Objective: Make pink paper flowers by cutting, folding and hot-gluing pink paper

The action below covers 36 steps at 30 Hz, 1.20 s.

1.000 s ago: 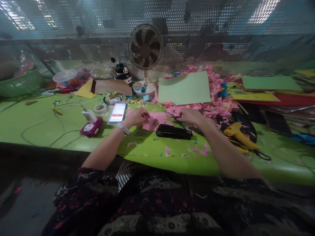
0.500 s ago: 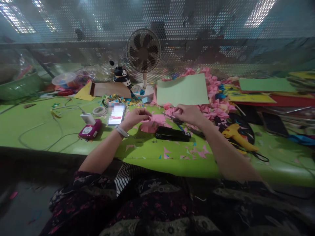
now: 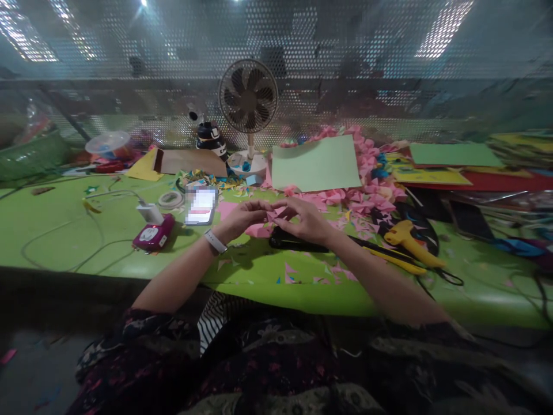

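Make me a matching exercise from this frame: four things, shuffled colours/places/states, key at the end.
Things
1. Pink paper piece
2. Stapler
3. Glue gun
4. Fan

Descriptions
A. Standing upright at the back
B. Black, partly hidden by the right hand
C. Held at the fingertips, where the right hand meets the left hand
D. Yellow, lying on its side

Pairs: 1-C, 2-B, 3-D, 4-A

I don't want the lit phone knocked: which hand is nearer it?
Left: the left hand is just right of the lit phone, while the right hand is farther right.
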{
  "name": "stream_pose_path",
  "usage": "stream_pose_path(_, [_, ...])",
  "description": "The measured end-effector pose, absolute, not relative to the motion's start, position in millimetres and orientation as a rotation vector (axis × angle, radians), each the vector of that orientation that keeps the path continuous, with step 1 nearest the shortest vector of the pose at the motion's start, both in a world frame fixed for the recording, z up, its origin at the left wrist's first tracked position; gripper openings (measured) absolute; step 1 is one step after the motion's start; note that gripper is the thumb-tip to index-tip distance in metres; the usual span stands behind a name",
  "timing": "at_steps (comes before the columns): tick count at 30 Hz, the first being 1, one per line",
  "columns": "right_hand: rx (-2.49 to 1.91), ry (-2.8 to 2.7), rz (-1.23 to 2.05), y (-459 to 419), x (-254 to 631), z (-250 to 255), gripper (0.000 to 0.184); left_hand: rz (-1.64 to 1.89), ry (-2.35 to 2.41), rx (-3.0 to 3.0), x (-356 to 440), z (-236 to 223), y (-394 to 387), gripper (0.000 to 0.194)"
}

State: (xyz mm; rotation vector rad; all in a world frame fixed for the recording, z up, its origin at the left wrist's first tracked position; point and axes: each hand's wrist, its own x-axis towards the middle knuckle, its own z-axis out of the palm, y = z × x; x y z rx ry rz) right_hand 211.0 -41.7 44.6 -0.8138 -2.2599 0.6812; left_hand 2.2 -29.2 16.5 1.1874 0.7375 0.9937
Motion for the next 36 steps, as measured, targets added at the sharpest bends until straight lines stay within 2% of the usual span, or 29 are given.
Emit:
stream_pose_path(6, [-0.847,-2.236,0.393,-43,204,33,0.018,0.945,0.71,1.194,3,20,-33,0.009])
stream_pose_path(10, [-0.896,-2.089,0.435,-41,208,37,0.023,0.914,0.853,1.305,-10,27,-26,0.019])
stream_pose_path(14, [-1.056,-1.94,0.466,-37,217,47,0.028,0.847,1.294,1.715,-29,25,-14,0.016])
stream_pose_path(18, [-1.138,-1.923,0.428,-31,221,48,0.024,0.438,1.491,2.049,-35,24,-12,0.03])
stream_pose_path(22, [-1.052,-1.892,0.578,-26,221,43,0.019,0.213,1.398,2.072,-33,30,-17,0.025])
stream_pose_path(25, [-1.007,-1.806,0.728,-25,221,42,0.017,0.292,1.342,1.963,-34,33,-18,0.02])
stream_pose_path(33, [-0.998,-1.89,0.859,-29,220,49,0.019,0.853,1.072,1.668,-24,29,-18,0.028])
stream_pose_path(36, [-0.981,-1.921,0.941,-32,218,49,0.021,0.95,1.019,1.632,-12,24,-21,0.031])
